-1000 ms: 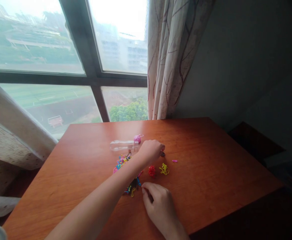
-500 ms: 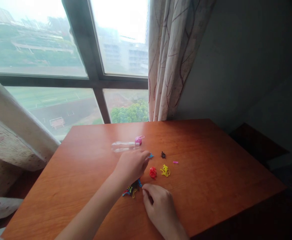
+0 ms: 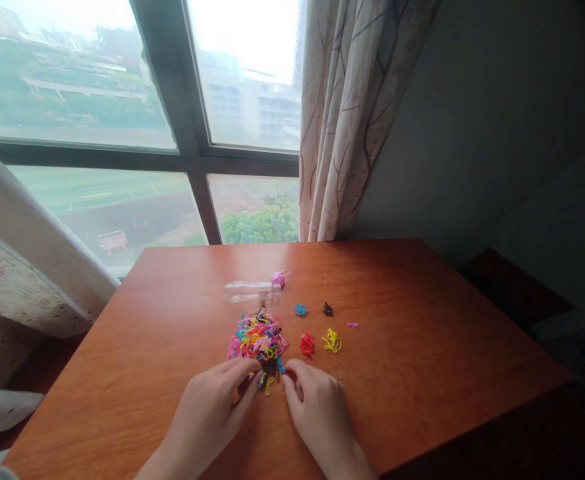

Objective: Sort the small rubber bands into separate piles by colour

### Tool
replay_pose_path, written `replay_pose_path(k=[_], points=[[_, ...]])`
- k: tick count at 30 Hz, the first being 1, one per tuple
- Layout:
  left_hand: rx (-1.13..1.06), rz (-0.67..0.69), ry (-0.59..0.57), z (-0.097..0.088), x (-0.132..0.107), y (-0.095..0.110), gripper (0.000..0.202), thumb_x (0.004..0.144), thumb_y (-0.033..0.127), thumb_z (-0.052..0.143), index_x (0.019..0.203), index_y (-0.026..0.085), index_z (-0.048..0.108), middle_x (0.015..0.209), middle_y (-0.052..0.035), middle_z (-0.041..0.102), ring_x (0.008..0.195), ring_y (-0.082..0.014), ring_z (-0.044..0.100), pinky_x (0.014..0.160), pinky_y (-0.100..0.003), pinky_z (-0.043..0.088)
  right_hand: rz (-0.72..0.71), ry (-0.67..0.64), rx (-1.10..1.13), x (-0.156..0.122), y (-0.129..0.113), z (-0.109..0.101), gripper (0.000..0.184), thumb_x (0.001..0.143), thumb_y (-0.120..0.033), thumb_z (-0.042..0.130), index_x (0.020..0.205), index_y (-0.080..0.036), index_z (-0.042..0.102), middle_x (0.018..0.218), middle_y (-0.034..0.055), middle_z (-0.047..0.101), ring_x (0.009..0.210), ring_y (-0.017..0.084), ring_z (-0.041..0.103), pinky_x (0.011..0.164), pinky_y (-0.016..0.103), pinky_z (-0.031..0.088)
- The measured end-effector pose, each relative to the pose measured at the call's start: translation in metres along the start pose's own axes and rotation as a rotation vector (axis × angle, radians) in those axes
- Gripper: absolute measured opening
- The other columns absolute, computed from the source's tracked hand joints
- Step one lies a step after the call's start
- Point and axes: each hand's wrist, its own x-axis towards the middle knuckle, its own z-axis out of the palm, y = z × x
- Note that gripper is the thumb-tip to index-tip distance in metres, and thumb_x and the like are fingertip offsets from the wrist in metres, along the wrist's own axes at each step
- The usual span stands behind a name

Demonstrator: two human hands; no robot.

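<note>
A heap of small mixed-colour rubber bands (image 3: 258,333) lies on the wooden table (image 3: 137,360). At its near left edge is my left hand (image 3: 217,393), thumb and forefinger drawn together among the bands; what they pinch is hidden. My right hand (image 3: 319,400) rests at the near right edge, closed, with a blue rubber band (image 3: 281,365) at its pinched fingertips. Right of the heap sit small sorted clumps: blue bands (image 3: 301,309), black bands (image 3: 327,309), red bands (image 3: 307,344) and yellow bands (image 3: 331,341). A single pink band (image 3: 353,325) lies beyond them.
Behind the heap a clear plastic container (image 3: 252,291) with a pink cap (image 3: 279,279) lies on its side. A window (image 3: 192,160) and curtains (image 3: 342,133) stand beyond the table's far edge. A dark wall (image 3: 462,133) is at the right.
My left hand has come back from the blue clump to the near left of the heap, uncovering both. My right hand has stayed almost in place.
</note>
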Motion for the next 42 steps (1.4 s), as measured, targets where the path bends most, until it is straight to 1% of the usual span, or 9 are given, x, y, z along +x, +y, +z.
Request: replay_pose_path(k=[3, 5, 11, 17, 21, 26, 34, 38, 42], points=[[-0.075, 0.018, 0.092, 0.009, -0.009, -0.003, 0.015, 0.093, 0.023, 0.048, 0.096, 0.024, 0.063, 0.081, 0.0013, 0.073, 0.065, -0.0123, 0.068, 0.061, -0.02, 0.049, -0.005, 0.012, -0.009, 0.002, -0.002, 0.001, 0.011, 0.089, -0.017, 0.055, 0.085, -0.024, 0.062, 0.07, -0.002, 0.068, 0.063, 0.015, 0.064, 0.056, 0.025, 0.028], [-0.095, 0.033, 0.12, 0.011, -0.011, -0.003, 0.016, 0.093, 0.022, 0.049, 0.096, 0.024, 0.064, 0.081, 0.0017, 0.073, 0.064, -0.012, 0.068, 0.061, -0.019, 0.049, -0.011, 0.016, -0.002, 0.002, -0.002, 0.001, 0.013, 0.089, -0.016, 0.054, 0.082, -0.024, 0.061, 0.07, -0.002, 0.068, 0.063, 0.015, 0.064, 0.056, 0.025, 0.028], [-0.056, 0.027, 0.114, 0.012, -0.011, -0.004, 0.015, 0.092, 0.022, 0.05, 0.097, 0.025, 0.064, 0.084, 0.0022, 0.074, 0.067, -0.0132, 0.069, 0.062, -0.021, 0.051, -0.044, 0.071, 0.072, 0.002, 0.002, -0.001, 0.019, 0.094, -0.021, 0.048, 0.083, -0.023, 0.063, 0.067, -0.0015, 0.066, 0.059, 0.014, 0.061, 0.058, 0.024, 0.032], [-0.018, 0.019, 0.118, 0.015, -0.013, -0.008, 0.015, 0.091, 0.023, 0.05, 0.098, 0.026, 0.064, 0.085, 0.0016, 0.074, 0.07, -0.0144, 0.07, 0.064, -0.022, 0.051, -0.066, 0.118, 0.121, 0.009, 0.007, -0.009, 0.019, 0.094, -0.023, 0.049, 0.084, -0.022, 0.065, 0.065, -0.0017, 0.064, 0.056, 0.013, 0.059, 0.057, 0.023, 0.033], [0.009, 0.015, 0.084, 0.016, -0.013, -0.006, 0.016, 0.092, 0.023, 0.049, 0.096, 0.025, 0.064, 0.084, 0.0001, 0.074, 0.069, -0.0144, 0.07, 0.064, -0.022, 0.051, -0.076, 0.117, 0.129, 0.019, 0.01, -0.015, 0.018, 0.094, -0.023, 0.05, 0.085, -0.022, 0.066, 0.067, -0.0015, 0.066, 0.057, 0.013, 0.059, 0.059, 0.023, 0.033], [0.025, 0.01, 0.068, 0.014, -0.013, -0.004, 0.018, 0.092, 0.021, 0.047, 0.095, 0.024, 0.065, 0.084, -0.0006, 0.074, 0.069, -0.0148, 0.07, 0.063, -0.022, 0.05, -0.033, 0.128, -0.014, 0.045, 0.019, -0.026, 0.016, 0.093, -0.022, 0.053, 0.086, -0.022, 0.067, 0.069, -0.0008, 0.068, 0.06, 0.013, 0.061, 0.058, 0.023, 0.032], [0.027, 0.009, 0.053, 0.013, -0.013, -0.003, 0.017, 0.093, 0.022, 0.046, 0.094, 0.024, 0.064, 0.084, -0.0008, 0.074, 0.069, -0.0148, 0.069, 0.063, -0.022, 0.049, 0.024, 0.041, -0.301, 0.091, 0.028, -0.031, 0.01, 0.091, -0.024, 0.061, 0.084, -0.025, 0.068, 0.072, -0.001, 0.069, 0.063, 0.014, 0.063, 0.054, 0.024, 0.027], [0.02, 0.006, 0.042, 0.013, -0.013, -0.003, 0.017, 0.093, 0.022, 0.046, 0.094, 0.024, 0.063, 0.083, -0.0005, 0.073, 0.069, -0.0151, 0.068, 0.062, -0.023, 0.048, 0.032, 0.017, -0.323, 0.097, 0.028, -0.029, 0.008, 0.09, -0.024, 0.063, 0.085, -0.025, 0.068, 0.075, -0.0001, 0.071, 0.063, 0.014, 0.062, 0.054, 0.024, 0.026], [0.027, 0.008, 0.039, 0.013, -0.013, -0.003, 0.017, 0.094, 0.022, 0.046, 0.095, 0.024, 0.063, 0.084, -0.0005, 0.073, 0.069, -0.0154, 0.068, 0.063, -0.023, 0.048, 0.024, 0.021, -0.306, 0.09, 0.027, -0.028, 0.008, 0.091, -0.022, 0.062, 0.086, -0.026, 0.067, 0.075, -0.0012, 0.071, 0.064, 0.014, 0.063, 0.054, 0.024, 0.026]])
